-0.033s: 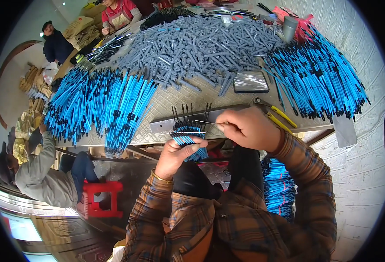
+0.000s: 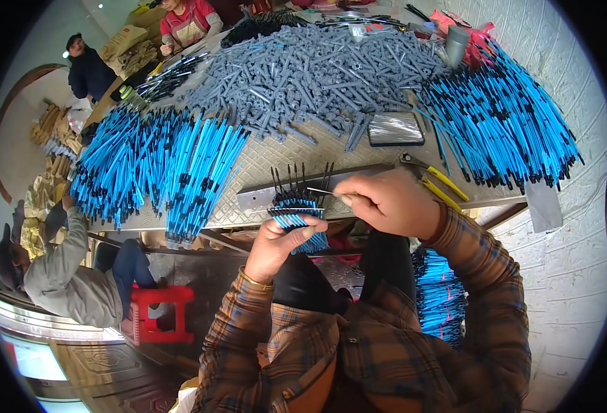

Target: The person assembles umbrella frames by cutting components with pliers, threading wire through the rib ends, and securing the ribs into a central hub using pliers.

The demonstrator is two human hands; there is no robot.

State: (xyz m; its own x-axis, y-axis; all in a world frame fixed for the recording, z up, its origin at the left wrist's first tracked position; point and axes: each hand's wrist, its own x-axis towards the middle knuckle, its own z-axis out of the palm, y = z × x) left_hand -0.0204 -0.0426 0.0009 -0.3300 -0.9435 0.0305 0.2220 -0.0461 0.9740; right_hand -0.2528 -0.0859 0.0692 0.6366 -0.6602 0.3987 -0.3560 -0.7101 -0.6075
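Near the table's front edge my left hand [image 2: 270, 252] is closed round a bundle of blue rods with black ends [image 2: 311, 243]. Several thin black tips stick up from the bundle. A thin silvery pin [image 2: 296, 209] lies across the rods above my thumb. To the right, my right hand [image 2: 398, 204] pinches another thin metal pin [image 2: 320, 191] between thumb and fingers; it points left at the black ends. Behind the bundle lies a flat metal bar [image 2: 255, 199] on the table.
Beyond are a heap of grey plastic tubes [image 2: 317, 76], a black tray of metal pins [image 2: 396, 129] and yellow-handled pliers [image 2: 444, 182]. Blue rods are piled left [image 2: 200, 165] and right [image 2: 503, 124]. A person in grey [image 2: 76, 268] sits at left by a red stool [image 2: 162, 313].
My right hand has shifted slightly to the left with its pin. My left hand and the bundle stay in place.
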